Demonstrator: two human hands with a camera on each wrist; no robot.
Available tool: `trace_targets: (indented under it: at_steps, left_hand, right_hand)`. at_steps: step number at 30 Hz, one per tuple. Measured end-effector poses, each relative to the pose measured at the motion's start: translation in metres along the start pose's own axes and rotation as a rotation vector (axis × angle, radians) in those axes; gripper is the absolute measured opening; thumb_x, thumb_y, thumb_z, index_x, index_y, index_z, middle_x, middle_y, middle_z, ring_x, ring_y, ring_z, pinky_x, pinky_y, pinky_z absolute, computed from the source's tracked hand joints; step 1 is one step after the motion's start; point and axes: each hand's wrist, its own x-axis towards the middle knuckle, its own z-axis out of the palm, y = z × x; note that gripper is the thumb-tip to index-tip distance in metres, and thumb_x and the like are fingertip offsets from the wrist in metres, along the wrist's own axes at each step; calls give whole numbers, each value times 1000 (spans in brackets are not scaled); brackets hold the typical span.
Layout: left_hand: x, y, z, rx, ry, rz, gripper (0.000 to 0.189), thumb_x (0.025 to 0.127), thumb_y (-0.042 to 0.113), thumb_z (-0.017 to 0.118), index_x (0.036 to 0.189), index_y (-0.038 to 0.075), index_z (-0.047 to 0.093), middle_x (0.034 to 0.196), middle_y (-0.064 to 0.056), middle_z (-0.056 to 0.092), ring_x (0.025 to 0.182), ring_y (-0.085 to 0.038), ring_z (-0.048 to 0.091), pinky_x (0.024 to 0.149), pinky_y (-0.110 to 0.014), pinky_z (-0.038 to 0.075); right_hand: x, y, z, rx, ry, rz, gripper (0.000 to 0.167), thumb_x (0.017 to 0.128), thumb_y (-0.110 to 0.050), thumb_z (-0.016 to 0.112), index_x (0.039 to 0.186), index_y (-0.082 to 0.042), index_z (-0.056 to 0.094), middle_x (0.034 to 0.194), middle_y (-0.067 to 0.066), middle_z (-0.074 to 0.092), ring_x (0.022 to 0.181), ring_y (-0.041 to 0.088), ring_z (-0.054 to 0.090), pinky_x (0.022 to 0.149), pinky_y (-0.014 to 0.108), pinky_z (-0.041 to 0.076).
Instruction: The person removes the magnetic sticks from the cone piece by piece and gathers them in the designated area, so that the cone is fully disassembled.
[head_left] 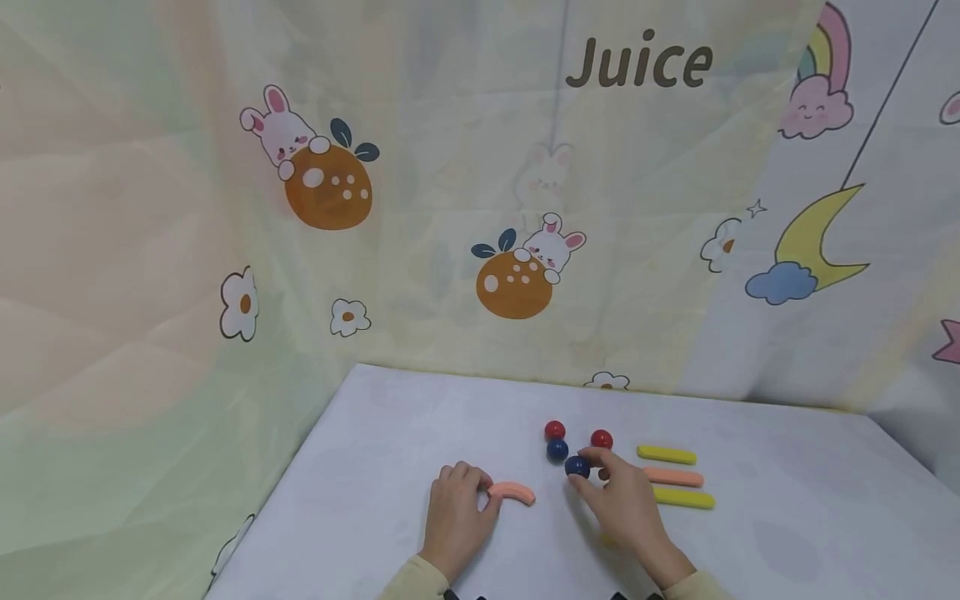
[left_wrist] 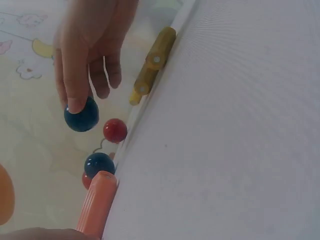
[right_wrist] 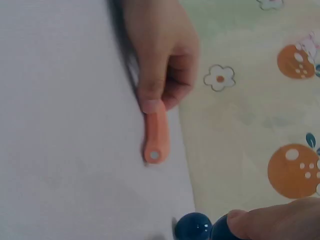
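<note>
My left hand (head_left: 459, 515) pinches one end of a curved orange rod (head_left: 516, 492) between thumb and fingers. In the right wrist view, a round metal spot shows on the free end of that orange rod (right_wrist: 156, 142). Thumb and fingertips of my right hand (head_left: 624, 504) grip a shiny dark blue ball (head_left: 577, 467); the left wrist view shows this blue ball (left_wrist: 82, 116) held up at the fingertips. Just beyond it stand a second blue ball (head_left: 557, 451), a red ball (head_left: 555, 430) touching or close behind it, and another red ball (head_left: 602, 439).
Right of my right hand lie a yellow rod (head_left: 667, 455), a straight orange rod (head_left: 675, 477) and another yellow rod (head_left: 684, 498), roughly parallel. A bit of yellow (head_left: 606, 540) peeks out under the right wrist. The white table (head_left: 375, 442) ends at a printed cloth backdrop (head_left: 420, 275).
</note>
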Motion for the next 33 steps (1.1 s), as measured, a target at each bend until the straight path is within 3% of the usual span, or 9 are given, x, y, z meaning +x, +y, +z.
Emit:
trace_targets:
  at_steps: [5, 11, 16, 23, 28, 33]
  left_hand:
    - [1, -1, 0, -22, -18, -2, 17, 77, 28, 80, 82, 20, 66, 79, 12, 51, 77, -9, 43, 67, -27, 33]
    - [0, -3, 1, -26, -2, 16, 16, 77, 28, 80, 81, 21, 66, 79, 11, 51, 77, -9, 42, 67, -27, 33]
    - [0, -4, 4, -21, 26, 37, 17, 76, 26, 80, 80, 21, 65, 79, 12, 50, 76, -9, 41, 66, -27, 32]
    - [0, -2, 2, -15, 17, 38, 16, 77, 27, 79, 81, 21, 65, 79, 12, 49, 75, -9, 40, 65, -27, 31]
    - [0, -2, 1, -10, 3, 26, 16, 77, 27, 79, 81, 21, 65, 79, 11, 49, 76, -9, 40, 65, -27, 31]
    - [0, -2, 1, -5, 3, 18, 16, 77, 28, 79, 81, 22, 64, 79, 12, 48, 76, -8, 40, 66, -27, 31]
  right_hand:
    - [21, 11, -4, 49, -40, 83, 41, 85, -24, 75, 121, -6, 64, 110, 10, 69, 93, 24, 59, 82, 44, 51]
    - [31, 15, 2, 27, -41, 69, 40, 85, -25, 75, 119, -6, 66, 107, 12, 70, 88, 24, 60, 77, 42, 50]
    - [35, 16, 7, -12, -35, 91, 41, 85, -23, 75, 121, -6, 64, 106, 13, 69, 86, 25, 56, 73, 40, 47]
    - [38, 19, 12, -42, -36, 90, 44, 85, -24, 76, 122, -4, 64, 105, 16, 69, 81, 24, 54, 69, 37, 48]
    - [38, 19, 14, -52, -31, 84, 47, 84, -25, 77, 123, -3, 63, 105, 17, 68, 78, 23, 54, 71, 41, 49]
    - [34, 19, 12, -14, -18, 97, 48, 85, -26, 76, 124, -2, 62, 108, 16, 68, 85, 25, 56, 75, 42, 49]
